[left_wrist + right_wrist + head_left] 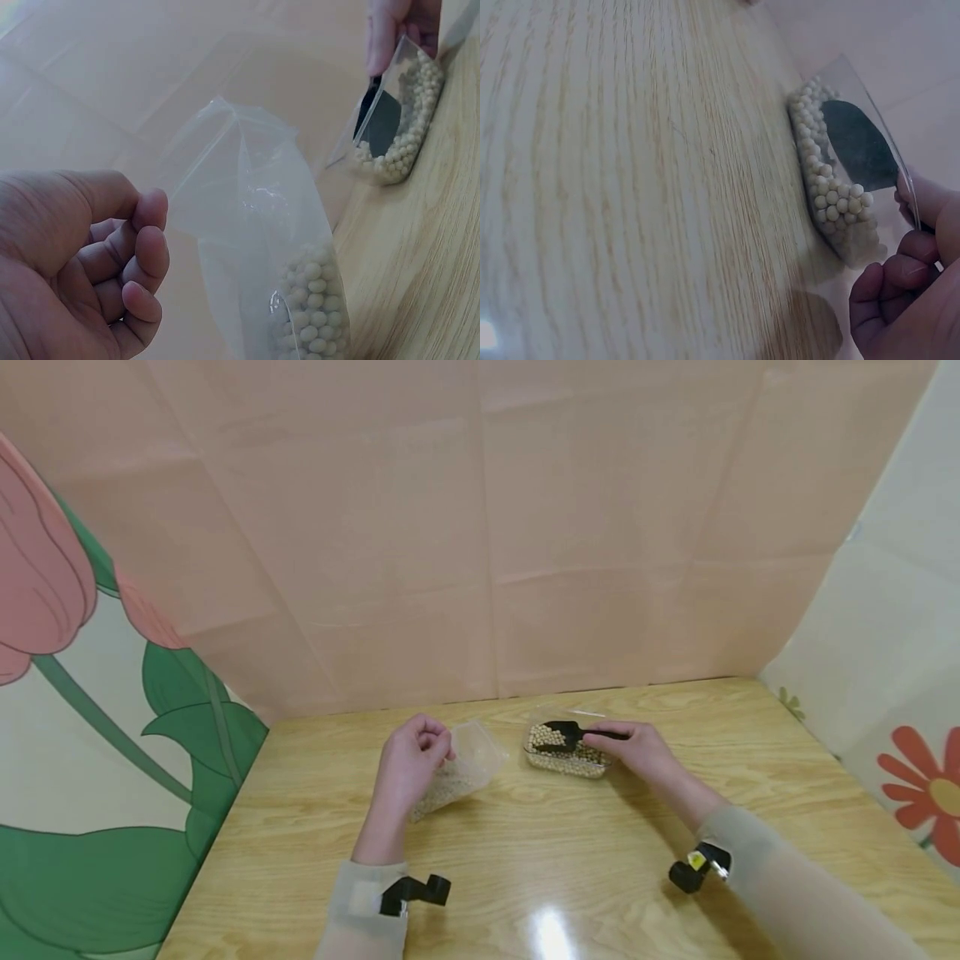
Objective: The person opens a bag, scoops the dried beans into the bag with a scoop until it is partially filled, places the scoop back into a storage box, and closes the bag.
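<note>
A clear plastic container (pixel 567 767) of pale round beads (pixel 821 165) stands right of centre on the table. My right hand (pixel 633 746) grips the handle of a small black scoop (pixel 564 735). The scoop's blade lies inside the container among the beads; in the right wrist view it shows dark through the clear wall. To the left stands a translucent plastic bag (pixel 255 187) with similar beads in its lower part. My left hand (pixel 417 756) has curled fingers and pinches the bag's upper edge, as the left wrist view (pixel 82 262) suggests; the exact contact is hard to see.
The wood-grain table (pixel 517 868) reaches back to a pinkish cloth wall (pixel 480 543). A flower-printed panel (pixel 90 760) borders the left side, and a white one (pixel 885 635) the right. Black camera mounts sit on both wrists.
</note>
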{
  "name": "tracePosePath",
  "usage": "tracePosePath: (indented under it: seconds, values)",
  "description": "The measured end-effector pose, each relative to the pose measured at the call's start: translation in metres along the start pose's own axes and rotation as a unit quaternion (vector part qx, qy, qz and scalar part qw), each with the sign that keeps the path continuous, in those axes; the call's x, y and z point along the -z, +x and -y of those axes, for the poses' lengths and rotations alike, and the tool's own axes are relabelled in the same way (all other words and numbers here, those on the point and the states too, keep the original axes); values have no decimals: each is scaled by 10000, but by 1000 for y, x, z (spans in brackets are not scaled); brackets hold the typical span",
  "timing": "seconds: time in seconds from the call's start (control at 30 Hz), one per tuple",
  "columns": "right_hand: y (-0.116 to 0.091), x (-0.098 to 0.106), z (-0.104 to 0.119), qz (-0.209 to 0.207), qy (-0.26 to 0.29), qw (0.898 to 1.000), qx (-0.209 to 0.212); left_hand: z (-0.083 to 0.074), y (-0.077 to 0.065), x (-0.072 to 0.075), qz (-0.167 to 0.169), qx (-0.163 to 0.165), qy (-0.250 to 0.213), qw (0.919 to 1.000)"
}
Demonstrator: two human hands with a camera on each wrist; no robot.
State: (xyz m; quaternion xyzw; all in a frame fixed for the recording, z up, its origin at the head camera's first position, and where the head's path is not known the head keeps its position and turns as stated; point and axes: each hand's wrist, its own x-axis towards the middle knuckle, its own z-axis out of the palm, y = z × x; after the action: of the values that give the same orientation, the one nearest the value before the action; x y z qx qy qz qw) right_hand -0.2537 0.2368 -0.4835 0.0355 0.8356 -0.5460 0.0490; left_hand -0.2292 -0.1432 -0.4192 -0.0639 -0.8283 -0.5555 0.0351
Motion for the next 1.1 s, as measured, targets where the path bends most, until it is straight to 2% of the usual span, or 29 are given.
tracePosePath:
  seconds: [0.27,0.57,0.73,0.97,1.1]
  values:
    - [-3,1,-3,-107,107,9998,-91,-2,-2,-1,30,28,8,10000]
    - [-11,1,-5,-142,666,9968,-414,0,-1,0,52,-29,-10,10000]
    - [-14,2,-8,-155,1096,9931,-396,0,-1,0,42,-52,-3,10000]
    - [-20,5,-11,-94,2086,9775,-308,1,0,-1,59,-60,15,10000]
    - [-23,8,-10,18,2445,9693,-253,1,0,-1,52,-54,25,10000]
